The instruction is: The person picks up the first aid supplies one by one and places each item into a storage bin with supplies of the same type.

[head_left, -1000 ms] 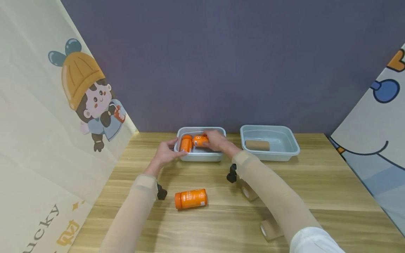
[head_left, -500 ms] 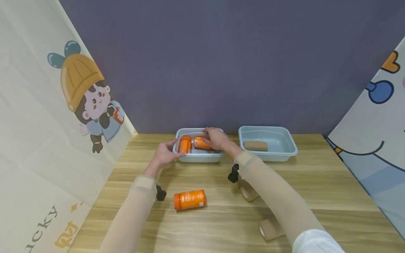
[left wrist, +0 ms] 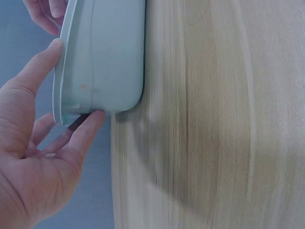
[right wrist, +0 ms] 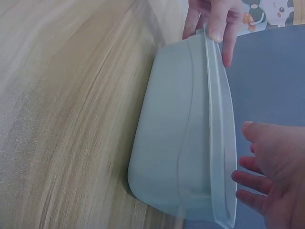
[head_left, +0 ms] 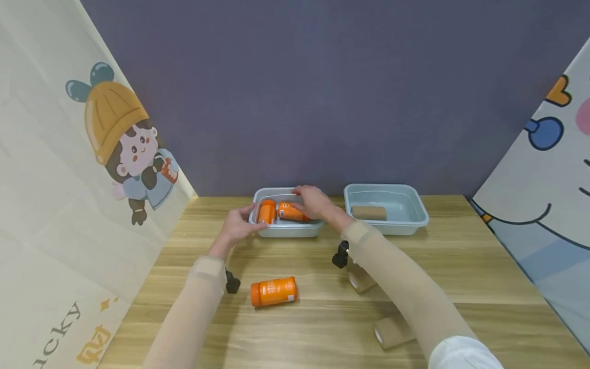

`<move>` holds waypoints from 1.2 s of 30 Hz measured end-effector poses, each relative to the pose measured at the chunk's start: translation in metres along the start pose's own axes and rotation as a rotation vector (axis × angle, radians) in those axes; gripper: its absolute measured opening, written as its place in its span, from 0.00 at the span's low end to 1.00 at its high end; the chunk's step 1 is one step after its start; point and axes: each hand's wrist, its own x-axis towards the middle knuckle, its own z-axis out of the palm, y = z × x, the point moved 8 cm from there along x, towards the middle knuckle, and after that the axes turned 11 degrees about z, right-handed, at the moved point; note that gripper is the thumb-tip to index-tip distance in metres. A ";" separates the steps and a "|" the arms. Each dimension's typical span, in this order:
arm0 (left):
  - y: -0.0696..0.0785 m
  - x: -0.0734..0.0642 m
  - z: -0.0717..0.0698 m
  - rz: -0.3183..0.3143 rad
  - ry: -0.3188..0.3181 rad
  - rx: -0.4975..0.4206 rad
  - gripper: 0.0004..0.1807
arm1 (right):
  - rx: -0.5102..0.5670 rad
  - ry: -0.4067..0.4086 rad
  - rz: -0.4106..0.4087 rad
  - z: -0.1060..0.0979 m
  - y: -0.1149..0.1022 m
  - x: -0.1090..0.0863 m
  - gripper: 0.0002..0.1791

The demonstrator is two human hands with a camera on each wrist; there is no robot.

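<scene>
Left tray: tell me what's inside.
The left tray holds one orange bottle and, right of it, a second orange bottle. The right hand covers part of the second and much of the tray's right end; anything beneath is hidden.

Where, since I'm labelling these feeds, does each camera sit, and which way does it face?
Head: on the person's head, facing forward and down at the table, left tray and right tray; both forearms, left hand and right hand show.
Left wrist: on that wrist, facing the left tray's outside; left hand shows, with part of the right hand.
Right wrist: on that wrist, also facing the left tray's outside; right hand nearest, left hand beyond.
Shared: both wrist views show that tray and the table.
</scene>
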 end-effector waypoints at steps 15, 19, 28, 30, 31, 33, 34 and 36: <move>-0.002 0.000 0.003 0.006 -0.008 -0.009 0.52 | -0.004 -0.015 -0.019 0.000 -0.007 -0.007 0.28; -0.001 0.001 0.002 0.014 -0.011 -0.005 0.52 | -0.008 -0.022 -0.032 0.000 -0.008 -0.008 0.29; 0.000 0.003 -0.001 0.033 -0.011 0.007 0.52 | -0.003 -0.018 -0.041 -0.005 -0.013 -0.012 0.29; 0.000 0.002 0.000 0.031 -0.015 0.002 0.52 | -0.002 -0.018 -0.045 -0.007 -0.016 -0.014 0.29; 0.000 0.002 0.000 0.030 -0.016 0.001 0.52 | -0.004 -0.016 -0.051 -0.007 -0.018 -0.015 0.29; 0.000 0.002 0.000 0.028 -0.020 -0.001 0.52 | -0.001 -0.014 -0.062 -0.009 -0.022 -0.017 0.29; 0.000 0.002 -0.001 0.029 -0.021 0.001 0.52 | 0.000 -0.012 -0.070 -0.010 -0.023 -0.018 0.29; 0.001 0.003 -0.002 0.030 -0.022 0.002 0.53 | -0.013 -0.005 -0.087 -0.010 -0.026 -0.019 0.29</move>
